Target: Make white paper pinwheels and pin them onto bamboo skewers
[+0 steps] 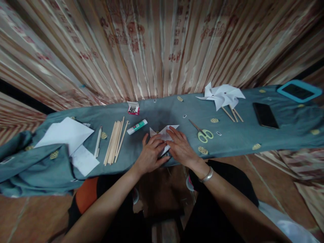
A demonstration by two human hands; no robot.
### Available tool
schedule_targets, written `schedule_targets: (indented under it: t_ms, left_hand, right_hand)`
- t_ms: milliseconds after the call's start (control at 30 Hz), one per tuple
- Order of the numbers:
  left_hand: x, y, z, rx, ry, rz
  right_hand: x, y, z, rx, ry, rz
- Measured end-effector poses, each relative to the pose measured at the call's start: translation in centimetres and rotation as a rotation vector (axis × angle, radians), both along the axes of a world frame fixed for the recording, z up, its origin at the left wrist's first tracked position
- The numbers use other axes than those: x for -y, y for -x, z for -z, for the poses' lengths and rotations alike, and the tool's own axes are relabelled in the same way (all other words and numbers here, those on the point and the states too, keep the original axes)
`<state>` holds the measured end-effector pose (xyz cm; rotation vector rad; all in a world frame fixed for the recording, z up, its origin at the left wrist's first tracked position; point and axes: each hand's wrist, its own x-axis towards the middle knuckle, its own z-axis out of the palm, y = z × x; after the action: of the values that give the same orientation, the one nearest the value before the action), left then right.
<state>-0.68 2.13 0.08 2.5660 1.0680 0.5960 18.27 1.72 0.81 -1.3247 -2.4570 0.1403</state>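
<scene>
Between my two hands, close to the table's front edge, lies a white paper pinwheel point(165, 132) with folded corners; part of it is hidden by my fingers. My left hand point(151, 153) has its fingers bent and pressed together over the left side of the paper. On the right side, my right hand point(182, 146) grips the paper, thumb near the middle and fingers over the upper corner. Yellow-green scissors point(204, 135) rest right of my right hand. A glue stick point(137, 127) lies beyond my left hand, near an open small red box point(133, 108) of metal pins.
Wooden sticks point(114, 143), a white pen point(98, 141) and paper sheets point(68, 133) lie to the left. Finished pinwheels point(224, 95) on sticks, a black phone point(265, 115) and a blue-framed tablet point(300, 90) are on the right. A curtain point(152, 50) hangs behind the cloth-covered table point(238, 138).
</scene>
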Motion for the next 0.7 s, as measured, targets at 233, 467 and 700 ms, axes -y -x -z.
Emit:
schedule_targets:
  t_ms: [233, 467, 700]
  left_hand:
    - [-0.9, 2.4, -0.2, 0.44, 0.194, -0.285]
    - [-0.3, 1.8, -0.4, 1.142, 0.982, -0.558]
    - [-0.1, 0.6, -1.7, 1.295, 1.378, -0.432]
  right_hand:
    - [-0.2, 0.3, 0.3, -0.061, -0.03, 0.011]
    - [-0.3, 0.2, 0.7, -0.226, -0.062, 0.056]
    - [0.2, 1.2, 0.1, -0.273, -0.068, 0.045]
